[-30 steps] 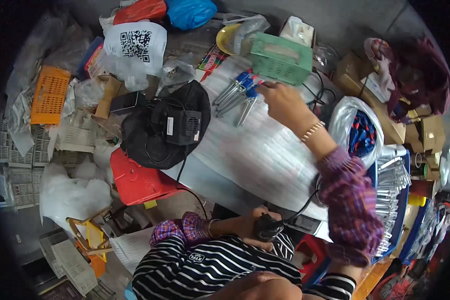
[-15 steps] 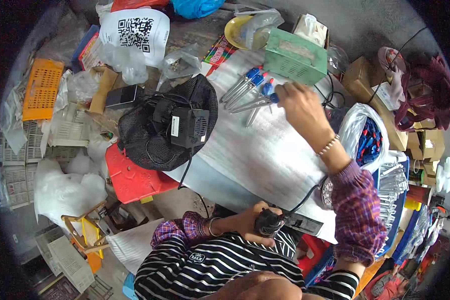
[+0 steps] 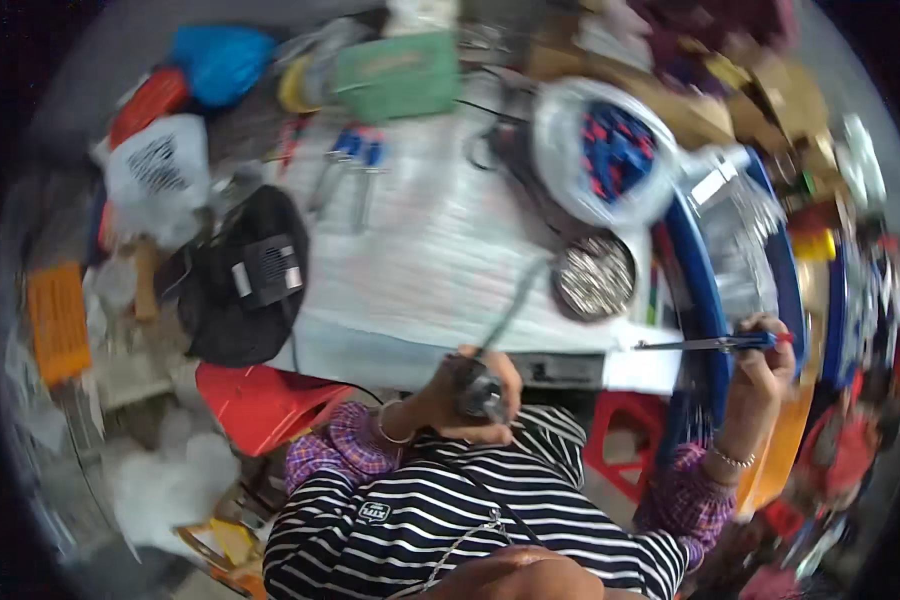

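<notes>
My left hand (image 3: 460, 395) is closed around the dark handle of a corded tool (image 3: 482, 392) held close to my chest at the near edge of the white-covered table (image 3: 420, 250). Out to the right, my right hand (image 3: 765, 360) grips a thin metal tool with a blue handle (image 3: 715, 344), its tip pointing left over the table's corner. Several more blue-handled tools (image 3: 355, 160) lie at the far side of the table. The picture is blurred by head motion.
A black round device (image 3: 245, 275) sits left of the table, with a red stool (image 3: 260, 400) below it. A green box (image 3: 395, 75), a clear bag of red and blue parts (image 3: 610, 150), a round dish of metal pieces (image 3: 592, 278) and a blue tub (image 3: 710, 260) stand nearby.
My right hand has drawn back from the blue-handled tools at the far side to the right near corner, now holding one. The view has swung right. My left hand has kept its grip.
</notes>
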A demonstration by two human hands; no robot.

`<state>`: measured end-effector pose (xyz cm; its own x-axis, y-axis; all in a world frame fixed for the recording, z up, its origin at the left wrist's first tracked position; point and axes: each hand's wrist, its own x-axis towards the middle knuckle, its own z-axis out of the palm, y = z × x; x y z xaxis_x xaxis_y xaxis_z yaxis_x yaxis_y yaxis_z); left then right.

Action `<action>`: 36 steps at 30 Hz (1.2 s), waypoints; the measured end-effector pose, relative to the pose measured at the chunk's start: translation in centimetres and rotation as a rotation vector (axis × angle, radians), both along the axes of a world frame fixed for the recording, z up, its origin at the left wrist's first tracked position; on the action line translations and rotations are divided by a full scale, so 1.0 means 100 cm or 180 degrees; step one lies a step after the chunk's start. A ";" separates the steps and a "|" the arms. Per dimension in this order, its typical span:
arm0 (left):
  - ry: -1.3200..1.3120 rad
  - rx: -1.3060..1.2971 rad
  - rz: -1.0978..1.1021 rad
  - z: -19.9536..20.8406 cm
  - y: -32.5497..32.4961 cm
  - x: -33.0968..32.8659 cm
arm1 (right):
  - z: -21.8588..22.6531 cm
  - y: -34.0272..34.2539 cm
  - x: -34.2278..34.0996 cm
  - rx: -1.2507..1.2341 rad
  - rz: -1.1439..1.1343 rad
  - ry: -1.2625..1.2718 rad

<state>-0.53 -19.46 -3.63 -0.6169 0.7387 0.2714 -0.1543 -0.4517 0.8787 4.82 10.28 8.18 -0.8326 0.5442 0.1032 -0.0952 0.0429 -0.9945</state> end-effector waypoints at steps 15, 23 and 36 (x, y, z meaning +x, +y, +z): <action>0.0532 0.0685 -0.0301 0.032 0.135 -0.001 | -0.155 -0.018 0.107 -0.2818 0.0175 -0.1534; 0.1574 0.0517 -0.0634 0.026 0.165 -0.006 | -0.172 -0.025 0.103 -0.2398 0.0176 -0.1392; 0.1902 0.0693 -0.0838 0.028 0.193 -0.006 | -0.186 -0.029 0.100 -0.2501 0.0106 -0.1352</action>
<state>-1.13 -0.19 -0.85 -0.1227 0.7336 0.6684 0.1998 -0.6415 0.7407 14.82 7.41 -10.39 -0.7323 0.3027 -0.6100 0.2989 -0.6620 -0.6873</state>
